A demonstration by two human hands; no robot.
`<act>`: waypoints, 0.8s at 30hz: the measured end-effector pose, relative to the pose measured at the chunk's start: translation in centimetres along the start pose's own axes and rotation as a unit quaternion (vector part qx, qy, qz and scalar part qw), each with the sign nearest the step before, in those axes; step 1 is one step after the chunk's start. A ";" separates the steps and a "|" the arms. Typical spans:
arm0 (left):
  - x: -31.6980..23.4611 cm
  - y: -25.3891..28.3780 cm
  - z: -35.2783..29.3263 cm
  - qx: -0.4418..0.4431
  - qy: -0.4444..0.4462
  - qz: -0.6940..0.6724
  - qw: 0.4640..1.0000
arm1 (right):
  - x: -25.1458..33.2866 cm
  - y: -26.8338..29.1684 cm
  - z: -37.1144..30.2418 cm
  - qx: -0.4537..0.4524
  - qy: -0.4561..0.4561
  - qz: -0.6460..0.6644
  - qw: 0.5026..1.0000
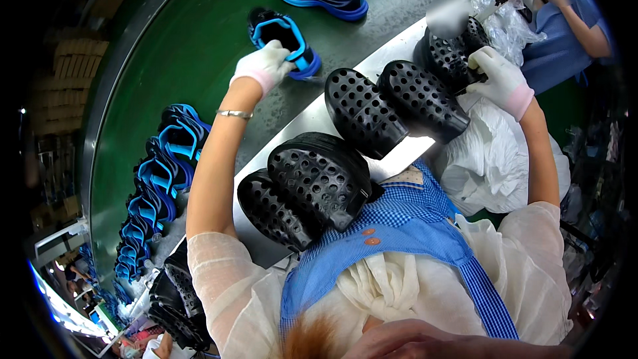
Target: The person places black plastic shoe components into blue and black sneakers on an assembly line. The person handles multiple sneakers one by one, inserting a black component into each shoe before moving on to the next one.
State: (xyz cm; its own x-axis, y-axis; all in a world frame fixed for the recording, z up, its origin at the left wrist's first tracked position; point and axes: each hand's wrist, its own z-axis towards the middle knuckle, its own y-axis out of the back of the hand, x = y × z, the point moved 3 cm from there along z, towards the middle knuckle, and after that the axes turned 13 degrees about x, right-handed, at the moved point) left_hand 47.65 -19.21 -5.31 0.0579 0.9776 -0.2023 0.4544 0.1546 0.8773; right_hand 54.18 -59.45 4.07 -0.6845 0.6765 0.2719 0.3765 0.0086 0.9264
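Seen from above: left hand [264, 64], gloved white, gripping the heel of a blue and black sneaker [284, 41] on the green conveyor [199, 40], upper centre. Right hand [500, 80] clasping a perforated black clog [452, 50], upper right, steadying it on the metal bench [312, 119]. 4 more black clogs [392, 108] ranged toward centre frame, within reach.
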 end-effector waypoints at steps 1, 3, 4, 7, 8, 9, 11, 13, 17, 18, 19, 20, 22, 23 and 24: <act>0.5 -0.2 -0.9 -0.023 -0.009 0.002 1.000 | 0.2 0.4 -0.1 -0.001 0.002 -0.003 1.000; 1.4 -0.7 -2.4 -0.011 0.025 0.002 1.000 | 0.5 1.5 -0.4 0.001 -0.004 -0.006 1.000; 1.7 -1.0 -3.2 -0.013 0.041 -0.001 0.999 | 0.8 2.0 -0.5 0.001 -0.003 -0.010 1.000; 3.0 -2.2 -6.5 -0.034 0.075 -0.018 0.996 | 2.6 4.1 -0.4 -0.040 -0.019 -0.016 0.999; 3.5 -2.5 -7.5 -0.018 0.088 -0.036 0.995 | 3.6 4.7 0.0 -0.042 -0.021 -0.022 0.999; 4.3 -3.0 -8.9 -0.040 0.074 -0.050 0.995 | 5.1 5.3 0.7 -0.061 0.027 -0.010 0.998; 3.3 -2.4 -10.5 -0.066 0.040 -0.090 0.993 | 7.8 6.0 2.1 -0.088 0.104 -0.004 0.991; 1.6 -0.3 -12.1 -0.108 0.010 -0.154 0.982 | 11.3 6.2 3.8 -0.093 0.182 -0.003 0.979; -0.9 0.5 -14.3 -0.175 -0.157 -0.657 0.717 | 19.0 5.4 6.8 -0.065 0.308 0.036 0.949; -0.9 0.5 -14.9 -0.148 -0.181 -0.765 0.600 | 21.5 5.2 7.4 -0.051 0.343 0.039 0.937; -1.7 0.7 -15.5 -0.172 -0.218 -0.798 0.535 | 23.2 5.0 7.9 -0.033 0.358 0.049 0.932; -2.2 0.9 -16.1 -0.195 -0.254 -0.824 0.467 | 24.4 4.3 8.7 -0.027 0.378 0.059 0.923; -3.0 1.0 -17.0 -0.187 -0.265 -0.861 0.391 | 26.6 2.7 10.0 0.013 0.369 0.118 0.922; -2.3 0.7 -17.0 -0.211 -0.266 -0.859 0.382 | 27.3 1.7 10.9 0.024 0.371 0.151 0.916; -1.4 0.1 -17.2 -0.238 -0.265 -0.857 0.373 | 28.1 1.0 11.4 0.027 0.358 0.154 0.921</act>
State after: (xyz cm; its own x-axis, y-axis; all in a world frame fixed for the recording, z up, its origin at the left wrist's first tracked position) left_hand 32.30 -18.13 2.59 0.2703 -0.7601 -0.5909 0.0258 0.6193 -0.7848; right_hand 42.44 -32.03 9.63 -0.7690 -0.0059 0.6392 0.6386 -0.0521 0.7678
